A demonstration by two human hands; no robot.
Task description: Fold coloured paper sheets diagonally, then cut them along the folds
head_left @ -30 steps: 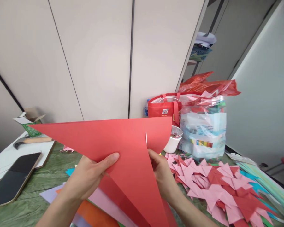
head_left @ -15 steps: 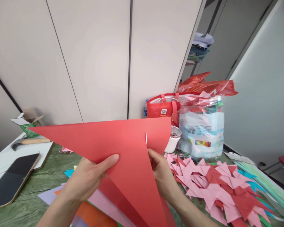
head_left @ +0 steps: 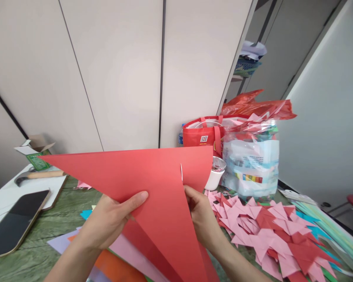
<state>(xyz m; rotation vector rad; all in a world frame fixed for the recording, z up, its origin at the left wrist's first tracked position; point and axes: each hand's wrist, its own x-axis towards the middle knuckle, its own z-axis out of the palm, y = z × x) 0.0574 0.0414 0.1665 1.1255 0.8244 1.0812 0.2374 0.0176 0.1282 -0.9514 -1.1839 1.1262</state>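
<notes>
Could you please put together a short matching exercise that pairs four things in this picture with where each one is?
Things:
1. red paper sheet
2. phone
3. hammer
4. white cup

Places:
A. on the white board, far left
B. held up by both hands
C. beside the red bag
D. at the left edge, overlapping the white board and the green cloth

Pairs: 1-B, 2-D, 3-A, 4-C

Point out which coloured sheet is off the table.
The red sheet: left hand and right hand hold it up, folded. The pink sheet, orange sheet and lilac sheet lie flat beneath.
</notes>
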